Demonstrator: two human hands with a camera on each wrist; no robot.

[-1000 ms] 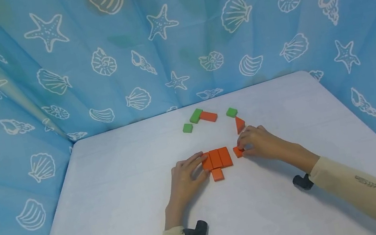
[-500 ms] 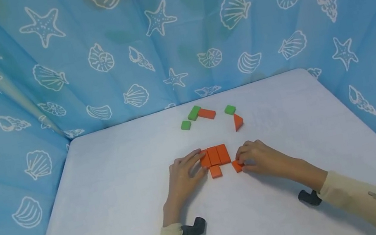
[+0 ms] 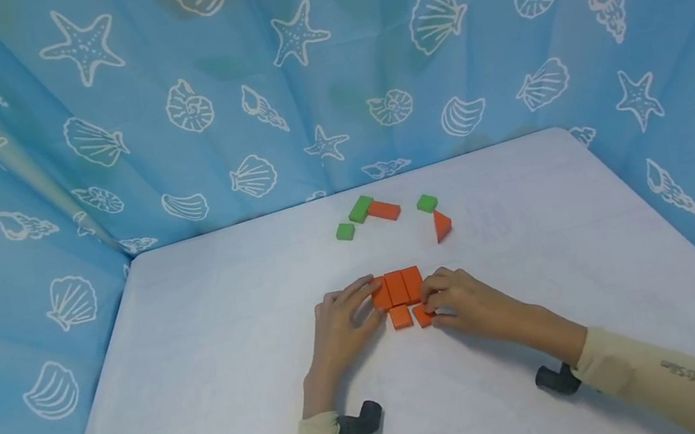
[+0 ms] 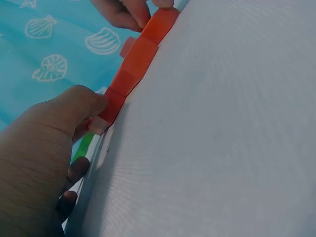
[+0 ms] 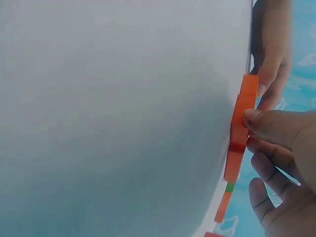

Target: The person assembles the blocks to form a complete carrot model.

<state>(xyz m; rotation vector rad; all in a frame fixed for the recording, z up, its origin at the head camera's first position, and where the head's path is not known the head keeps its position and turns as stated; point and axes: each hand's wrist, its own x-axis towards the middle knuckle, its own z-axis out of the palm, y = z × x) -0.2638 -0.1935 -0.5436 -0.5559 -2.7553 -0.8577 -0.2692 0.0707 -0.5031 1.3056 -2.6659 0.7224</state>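
Note:
Three orange rectangular blocks stand side by side in a row in the head view. My left hand pinches the leftmost one between thumb and fingers; in the left wrist view the thumb rests against its orange end. Below the middle block sits a small orange square block. My right hand pinches a second small orange block just right of it, under the rightmost rectangle. Its fingertips partly cover that block. In the right wrist view the right thumb presses on an orange block.
Farther back on the white table lie a green block touching an orange-red block, a green square, another green square and an orange triangular block. A blue shell-print curtain encloses the table.
My right hand has brought the small orange block left and nearer to me, from right of the row to beside the other small square. The left hand stays at the leftmost block.

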